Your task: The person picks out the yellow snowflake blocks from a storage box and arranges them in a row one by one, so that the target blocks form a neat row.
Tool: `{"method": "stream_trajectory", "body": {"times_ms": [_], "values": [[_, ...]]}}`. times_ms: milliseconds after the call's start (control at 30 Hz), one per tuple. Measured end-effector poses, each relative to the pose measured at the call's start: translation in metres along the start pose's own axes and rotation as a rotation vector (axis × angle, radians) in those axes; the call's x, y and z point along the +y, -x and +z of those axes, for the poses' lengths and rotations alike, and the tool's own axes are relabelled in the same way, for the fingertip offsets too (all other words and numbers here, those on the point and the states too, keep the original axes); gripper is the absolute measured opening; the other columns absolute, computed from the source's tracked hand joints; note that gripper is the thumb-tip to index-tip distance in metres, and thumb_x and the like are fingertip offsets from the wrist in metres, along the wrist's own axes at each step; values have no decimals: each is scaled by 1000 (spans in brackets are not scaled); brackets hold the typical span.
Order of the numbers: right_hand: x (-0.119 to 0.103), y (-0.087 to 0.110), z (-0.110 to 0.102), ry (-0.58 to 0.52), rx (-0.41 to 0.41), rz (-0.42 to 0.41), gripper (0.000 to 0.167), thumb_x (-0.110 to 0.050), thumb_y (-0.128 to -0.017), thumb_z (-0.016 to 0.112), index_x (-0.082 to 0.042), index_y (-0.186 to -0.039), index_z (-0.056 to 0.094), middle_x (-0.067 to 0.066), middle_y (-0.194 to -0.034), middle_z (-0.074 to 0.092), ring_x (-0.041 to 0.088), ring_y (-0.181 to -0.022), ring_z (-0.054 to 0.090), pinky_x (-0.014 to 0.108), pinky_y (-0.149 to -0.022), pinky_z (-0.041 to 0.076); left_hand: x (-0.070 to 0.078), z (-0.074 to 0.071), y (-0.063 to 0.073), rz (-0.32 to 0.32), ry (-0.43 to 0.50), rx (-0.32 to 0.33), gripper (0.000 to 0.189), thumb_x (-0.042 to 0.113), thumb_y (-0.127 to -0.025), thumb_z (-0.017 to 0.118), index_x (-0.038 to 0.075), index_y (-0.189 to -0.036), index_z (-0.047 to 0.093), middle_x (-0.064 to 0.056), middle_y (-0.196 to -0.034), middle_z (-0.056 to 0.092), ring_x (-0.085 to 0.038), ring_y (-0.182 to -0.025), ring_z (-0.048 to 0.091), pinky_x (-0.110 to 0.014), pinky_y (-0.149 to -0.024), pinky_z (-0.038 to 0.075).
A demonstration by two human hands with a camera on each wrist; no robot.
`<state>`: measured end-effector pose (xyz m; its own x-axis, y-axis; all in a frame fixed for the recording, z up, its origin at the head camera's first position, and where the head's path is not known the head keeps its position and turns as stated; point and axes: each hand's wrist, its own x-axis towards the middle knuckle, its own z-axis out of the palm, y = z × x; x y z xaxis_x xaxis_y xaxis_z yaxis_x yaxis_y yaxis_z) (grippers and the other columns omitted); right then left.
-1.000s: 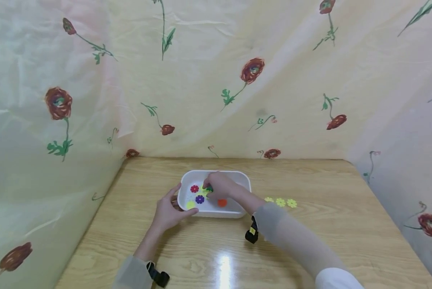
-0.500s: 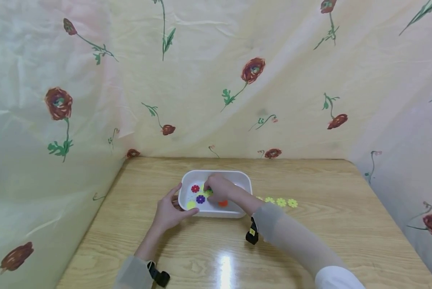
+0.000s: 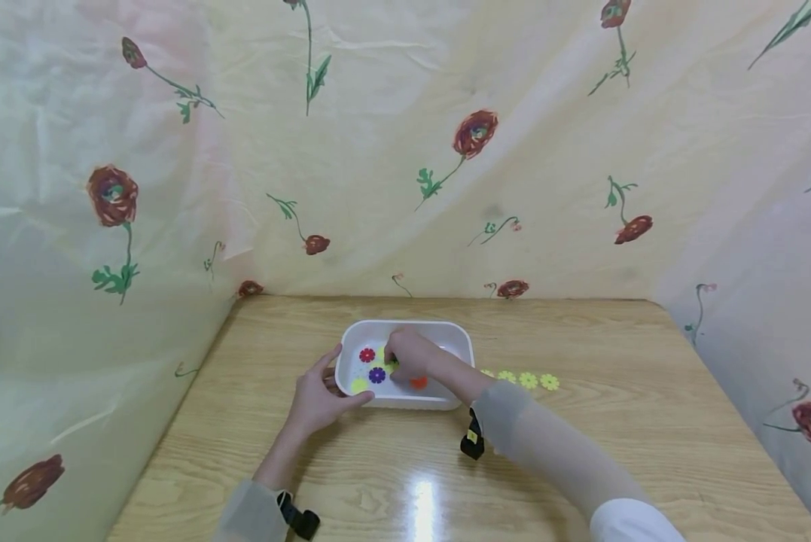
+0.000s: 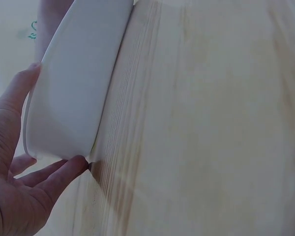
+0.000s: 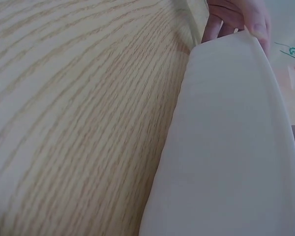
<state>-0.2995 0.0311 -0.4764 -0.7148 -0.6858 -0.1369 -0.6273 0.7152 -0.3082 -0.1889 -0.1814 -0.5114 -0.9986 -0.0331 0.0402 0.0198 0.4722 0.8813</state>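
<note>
Left hand (image 3: pixel 315 399) grips white tray (image 3: pixel 412 403) end, likely bracing it; right hand (image 3: pixel 415 354) among flower pieces (image 3: pixel 376 375) inside, can't tell its hold

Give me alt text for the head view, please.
A person's right hand is inside a white tray of colorful flower pieces; the left hand grips the tray's left end. Yellow pieces lie in a row on the table at right.

From the white tray (image 3: pixel 412 403), a hand could pass along the surface (image 3: pixel 378 467) at six o'clock. The left grip (image 3: pixel 317 399) blocks eight, the right forearm (image 3: pixel 541 425) four; yellow flower pieces (image 3: pixel 528 380) lie at three, cloth (image 3: pixel 378 226) rises beyond twelve.
</note>
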Motion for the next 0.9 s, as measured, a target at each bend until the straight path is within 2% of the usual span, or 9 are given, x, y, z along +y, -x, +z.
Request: {"method": "stream_trajectory", "body": {"times_ms": [267,567,900], "values": [[-1,0,4,30,-18,-13,17,-9,-81,88,-13,-96,79,-4,-89,70,12,-85,59,23,-79,55,2,2,2,-1,-5,-3,105,38,-75,99,15,-162,46,-18,-132,73,-26,-107,76,-34,-88,67],[7,1,1,13,20,-92,23,-9,-75,88,-12,-94,76,-3,-90,69,11,-83,58,23,-77,55,0,2,0,15,7,1,106,35,-75,99,13,-162,45,-18,-129,74,-27,-108,76,-34,-85,68],[10,8,-7,-67,47,-88,23,-9,-75,89,-12,-94,75,-3,-89,65,11,-83,57,25,-76,53,-3,1,0,13,8,9,106,35,-75,99,10,-162,44,-21,-127,74,-29,-108,76,-33,-86,68]]}}
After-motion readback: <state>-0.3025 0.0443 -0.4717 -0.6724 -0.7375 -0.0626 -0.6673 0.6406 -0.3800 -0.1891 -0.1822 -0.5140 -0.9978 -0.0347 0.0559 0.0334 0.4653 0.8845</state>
